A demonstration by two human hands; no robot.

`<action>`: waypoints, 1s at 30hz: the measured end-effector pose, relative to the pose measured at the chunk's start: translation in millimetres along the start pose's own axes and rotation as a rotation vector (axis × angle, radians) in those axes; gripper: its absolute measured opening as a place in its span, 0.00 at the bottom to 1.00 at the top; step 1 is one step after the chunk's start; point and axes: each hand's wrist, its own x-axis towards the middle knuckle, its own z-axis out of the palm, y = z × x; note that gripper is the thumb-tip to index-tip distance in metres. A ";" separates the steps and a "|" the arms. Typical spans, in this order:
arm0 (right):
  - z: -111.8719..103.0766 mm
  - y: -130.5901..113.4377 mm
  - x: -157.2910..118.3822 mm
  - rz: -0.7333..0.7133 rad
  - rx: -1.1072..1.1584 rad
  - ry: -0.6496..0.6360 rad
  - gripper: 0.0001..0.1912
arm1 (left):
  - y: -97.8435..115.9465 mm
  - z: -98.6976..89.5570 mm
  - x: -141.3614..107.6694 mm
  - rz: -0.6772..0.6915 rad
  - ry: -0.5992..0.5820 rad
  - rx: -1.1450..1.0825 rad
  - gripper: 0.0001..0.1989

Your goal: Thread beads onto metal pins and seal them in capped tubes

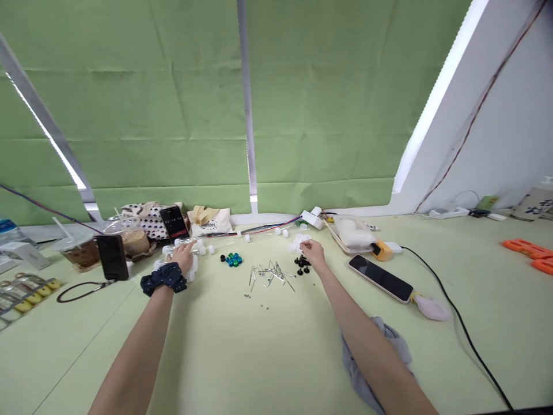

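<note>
1. Step in hand, as we judge it: sorting or picking small parts on the counter, the left hand at the clear tubes, the right hand at the white plastic pieces.
2. Hands well apart from each other. Left lies palm down over the tubes, fingers forward; we can't tell if it grips one. Right has fingers bent together at the near edge of the white pile; we can't tell if a piece is pinched.
3. Next move, our guess: calls for a light fingertip pinch on one white piece, without knocking the black knob-like parts just beside it.
4. Looks: tubes see-through, with white end caps, bunched on their sides. White pieces small, pale, heaped; exact shape too small for us to read.
5. Between the hands: blue and green knob-like parts clustered nearer the left; thin metal rods, some bent, criss-crossed in the middle; tiny metal bits scattered on the near side of the rods.
6. Right forearm passes over a grey cloth; we log a dark-screened smartphone to its right.
</note>
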 end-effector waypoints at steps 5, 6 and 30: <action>-0.9 1.9 -0.9 -0.002 -0.003 -0.007 0.10 | 5.5 7.3 1.2 -0.027 0.019 -0.041 0.20; -1.2 2.2 -0.9 -0.003 -0.005 -0.004 0.10 | 5.8 7.9 1.5 -0.020 0.030 -0.038 0.20; -8.2 -23.0 -17.5 -0.077 -0.227 -0.030 0.07 | 90.5 22.7 -1.9 0.482 0.168 -0.219 0.13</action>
